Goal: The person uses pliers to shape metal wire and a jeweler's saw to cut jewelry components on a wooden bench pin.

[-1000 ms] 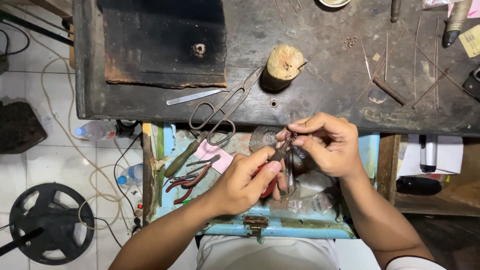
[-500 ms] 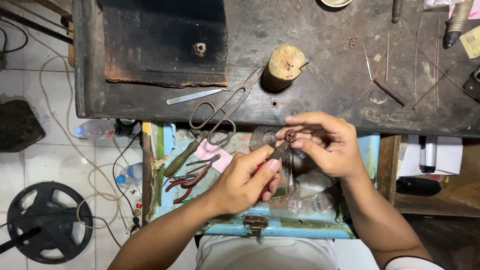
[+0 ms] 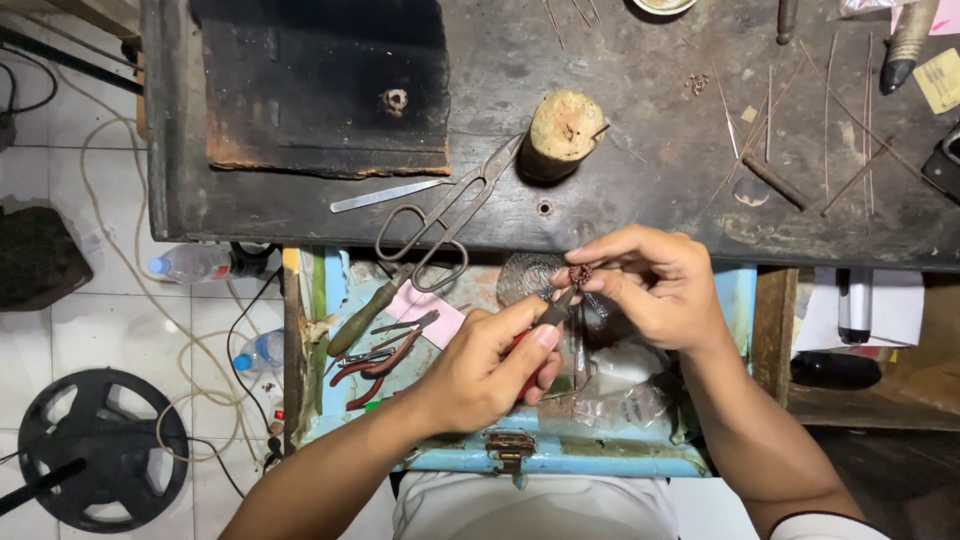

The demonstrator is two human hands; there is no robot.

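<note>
Grip, left hand: left hand was closed around red-handled pliers, thumb along the top, the tips reaching up to the small piece.
Grip, right hand: right hand pinched a small round reddish-brown piece between thumb and forefinger, the other fingers curled beside it.
Where the piece was: in the air over the open blue drawer, just below the table's front edge, the plier tips touching or nearly touching it; which one could not be told.
Table: dark, worn table across the top of the view.
On the table: large metal shears lay tilted, handles hanging over the front edge; a short wooden stump stood just beside the blades; a flat metal strip lay left of the shears; thin wires were scattered to the right.
In the drawer: several small pliers and a pink slip of paper lay left of the left hand.
Floor: plastic bottle and a black wheel-shaped thing lay on white tiles at left.
</note>
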